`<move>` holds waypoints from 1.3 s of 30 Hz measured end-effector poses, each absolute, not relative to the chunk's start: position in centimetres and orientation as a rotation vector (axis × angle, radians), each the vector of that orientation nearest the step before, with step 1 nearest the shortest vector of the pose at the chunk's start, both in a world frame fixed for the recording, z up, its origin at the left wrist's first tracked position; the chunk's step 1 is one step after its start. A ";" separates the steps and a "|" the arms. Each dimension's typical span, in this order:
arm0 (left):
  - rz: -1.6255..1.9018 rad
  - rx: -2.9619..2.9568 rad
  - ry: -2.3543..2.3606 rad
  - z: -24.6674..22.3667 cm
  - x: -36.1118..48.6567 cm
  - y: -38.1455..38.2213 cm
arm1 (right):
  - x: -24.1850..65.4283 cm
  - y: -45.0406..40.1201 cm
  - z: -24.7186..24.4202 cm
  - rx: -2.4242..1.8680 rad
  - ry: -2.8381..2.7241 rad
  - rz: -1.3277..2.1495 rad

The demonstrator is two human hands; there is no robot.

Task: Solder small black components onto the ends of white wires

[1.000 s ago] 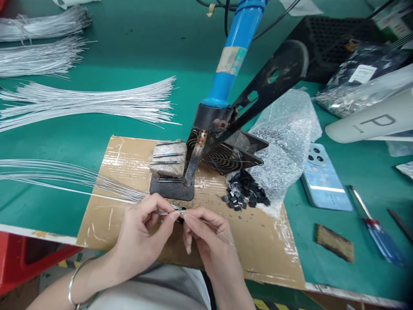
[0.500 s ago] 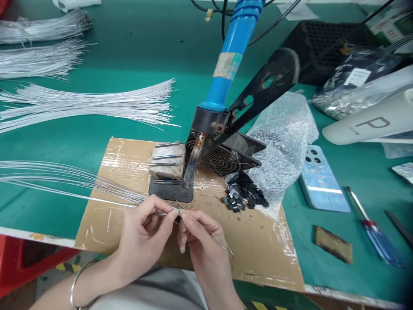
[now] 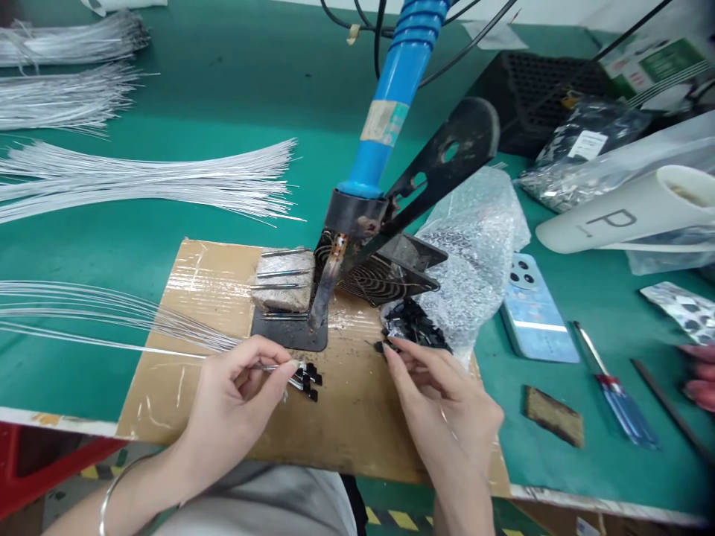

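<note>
Pinched in my left hand (image 3: 240, 402) are the ends of several thin white wires (image 3: 184, 325), which trail off to the left. Small black pieces (image 3: 307, 378) sit at the wire tips, just right of the fingertips. My right hand (image 3: 447, 409) is closed at the near edge of a pile of small black pieces (image 3: 413, 321), thumb and forefinger around a small dark piece. A thin strand lies against the right palm. Beyond my left hand, a soldering iron with a blue handle (image 3: 385, 112) points down in its black stand (image 3: 351, 212), beside a pad (image 3: 284, 279) holding metal pins.
Cardboard (image 3: 346, 439) lies under the hands. Bundles of white wire (image 3: 145, 179) are at the left. To the right are a bubble-wrap bag (image 3: 474, 246), a phone (image 3: 539, 313), a screwdriver (image 3: 620, 394), a brown block (image 3: 553, 415) and a cup (image 3: 620, 216). Blurred fingers show at the right edge.
My right hand has left my left hand and moved right to the black pile. The black pieces at the wire tips now show clearly. The view has shifted slightly.
</note>
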State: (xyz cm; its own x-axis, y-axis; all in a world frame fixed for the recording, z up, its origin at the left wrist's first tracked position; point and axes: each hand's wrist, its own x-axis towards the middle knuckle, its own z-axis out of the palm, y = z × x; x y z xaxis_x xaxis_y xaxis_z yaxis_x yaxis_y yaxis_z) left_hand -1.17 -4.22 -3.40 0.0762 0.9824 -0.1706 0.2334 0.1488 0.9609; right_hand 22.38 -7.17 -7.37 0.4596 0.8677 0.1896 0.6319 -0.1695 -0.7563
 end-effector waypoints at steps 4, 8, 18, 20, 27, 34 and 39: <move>0.904 1.324 1.398 -2.9 -1.2 -4.0 | 23.2 -6.3 -7.8 -1.856 -1.533 0.359; 0.905 1.355 1.418 -2.5 -1.1 -3.7 | 22.8 -6.0 -8.1 -1.887 -1.490 0.326; 0.876 1.422 1.446 -2.3 -1.2 -3.3 | 20.9 -7.7 -7.4 -1.827 -0.940 0.479; 0.869 1.417 1.438 -2.3 -1.2 -3.3 | 20.0 -7.6 -6.8 -1.733 -0.851 0.566; 0.860 1.428 1.424 -2.9 -1.6 -3.8 | 17.0 -7.0 -5.2 -1.552 -0.673 0.821; 0.744 1.412 1.459 -2.7 -2.0 -3.7 | 17.8 -7.6 -7.3 -1.754 -0.856 0.655; 0.732 1.422 1.445 -2.7 -2.0 -3.6 | 19.1 -8.4 -8.4 -1.860 -0.935 0.583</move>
